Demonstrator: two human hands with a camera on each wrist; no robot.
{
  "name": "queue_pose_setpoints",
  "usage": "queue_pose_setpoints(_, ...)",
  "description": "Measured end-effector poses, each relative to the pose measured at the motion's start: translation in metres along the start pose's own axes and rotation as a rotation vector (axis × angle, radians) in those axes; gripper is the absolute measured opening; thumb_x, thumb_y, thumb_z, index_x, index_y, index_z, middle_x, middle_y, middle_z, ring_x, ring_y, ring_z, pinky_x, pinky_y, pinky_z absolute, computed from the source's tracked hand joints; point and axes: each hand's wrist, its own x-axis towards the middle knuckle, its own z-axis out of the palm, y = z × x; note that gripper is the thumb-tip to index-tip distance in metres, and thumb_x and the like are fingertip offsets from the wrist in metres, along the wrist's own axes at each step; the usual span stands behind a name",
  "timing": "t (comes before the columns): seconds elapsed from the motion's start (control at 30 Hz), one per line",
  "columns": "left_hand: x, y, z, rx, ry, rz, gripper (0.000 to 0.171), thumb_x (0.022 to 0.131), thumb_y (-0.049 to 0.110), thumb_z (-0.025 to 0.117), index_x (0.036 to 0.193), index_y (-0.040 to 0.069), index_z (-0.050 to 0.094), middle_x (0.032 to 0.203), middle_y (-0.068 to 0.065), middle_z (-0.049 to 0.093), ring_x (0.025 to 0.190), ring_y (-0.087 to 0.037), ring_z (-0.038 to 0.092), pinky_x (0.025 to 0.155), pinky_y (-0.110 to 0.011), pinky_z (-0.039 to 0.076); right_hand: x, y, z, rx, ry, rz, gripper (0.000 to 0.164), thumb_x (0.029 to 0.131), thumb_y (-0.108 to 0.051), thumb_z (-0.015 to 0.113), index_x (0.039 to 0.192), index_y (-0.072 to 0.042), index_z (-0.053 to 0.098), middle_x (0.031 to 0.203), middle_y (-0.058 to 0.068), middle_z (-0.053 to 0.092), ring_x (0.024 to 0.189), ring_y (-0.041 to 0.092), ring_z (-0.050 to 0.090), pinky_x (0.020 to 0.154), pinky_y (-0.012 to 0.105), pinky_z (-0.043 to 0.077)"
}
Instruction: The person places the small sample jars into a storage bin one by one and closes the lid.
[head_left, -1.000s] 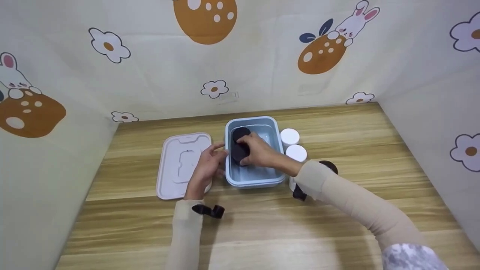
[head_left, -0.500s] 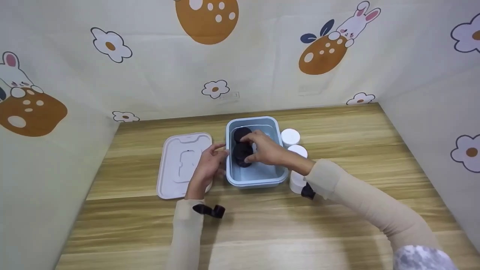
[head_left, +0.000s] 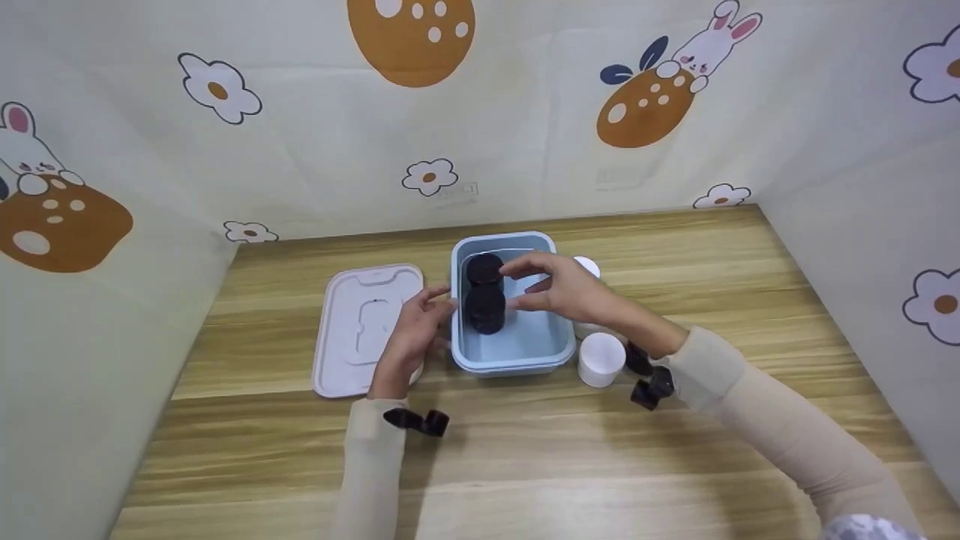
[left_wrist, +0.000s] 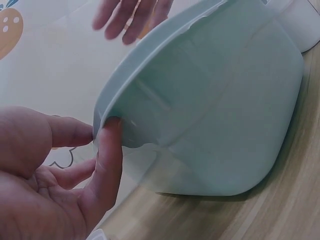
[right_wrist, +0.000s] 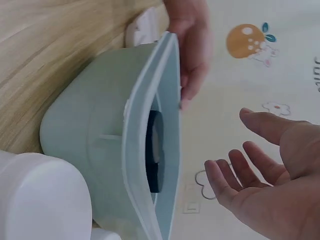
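Observation:
A light blue plastic storage box (head_left: 517, 349) stands at the middle of the table. Inside, along its left wall, sit two black round-topped containers (head_left: 485, 309), one behind the other. My left hand (head_left: 415, 330) is at the box's left side; in the left wrist view its thumb and finger pinch the rim (left_wrist: 102, 107). Over the right part of the box, my right hand (head_left: 566, 289) has its thumb and fingers spread, with nothing between them. Its fingertips are just right of the black containers. The right wrist view shows one dark container (right_wrist: 154, 150) past the rim.
White lidded jars stand along the box's right side, the nearest jar (head_left: 601, 360) at the front; my right hand partly covers those behind. A pale lid (head_left: 352, 330) lies left of the box. Patterned curtains (head_left: 525, 150) enclose the wooden table (head_left: 510, 450).
My right hand has let go of the front black container and drawn right and upward, its fingers spreading. The left hand has stayed at the box rim.

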Motion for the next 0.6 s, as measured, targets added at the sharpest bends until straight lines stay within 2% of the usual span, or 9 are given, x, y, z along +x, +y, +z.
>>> queue_pose_setpoints(0.17,0.0,0.0,0.001,-0.002,0.0,0.004,0.045,0.1,0.017,0.058,0.143,0.007,0.049,0.107,-0.011,0.063,0.062,-0.015,0.062,0.046,-0.028,0.051,-0.014,0.004,-0.018,0.043,0.017,-0.017,0.041,0.088,-0.003,0.073,0.127,0.002,0.063,0.13,0.018,0.065,0.122,0.031,0.062,0.093,0.028,0.057)
queue_pose_setpoints(0.27,0.001,0.0,0.001,-0.004,0.002,0.009,0.045,0.1,0.017,0.058,0.143,0.007,0.05,0.104,-0.011,0.063,0.057,-0.015,0.06,0.044,-0.028,0.049,-0.023,0.008,-0.029,0.058,0.042,0.003,0.038,0.089,-0.004,0.073,0.127,0.0,0.065,0.129,0.018,0.066,0.113,0.025,0.067,0.088,0.022,0.057)
queue_pose_setpoints(0.43,0.001,-0.001,0.001,0.003,0.002,0.011,0.046,0.099,0.018,0.059,0.143,0.008,0.05,0.108,-0.013,0.066,0.065,-0.015,0.064,0.047,-0.029,0.051,-0.042,0.016,-0.043,0.085,0.09,0.011,0.035,0.088,-0.004,0.074,0.122,0.001,0.067,0.125,0.02,0.067,0.094,0.012,0.071,0.084,0.02,0.057)
queue_pose_setpoints(0.6,0.0,-0.001,0.0,0.0,0.009,0.007,0.045,0.1,0.017,0.058,0.143,0.008,0.051,0.116,-0.018,0.066,0.074,-0.015,0.066,0.049,-0.028,0.053,-0.058,0.025,-0.05,0.119,0.126,-0.052,0.03,0.086,0.0,0.074,0.116,0.004,0.069,0.119,0.019,0.067,0.095,0.01,0.07,0.084,0.021,0.057)
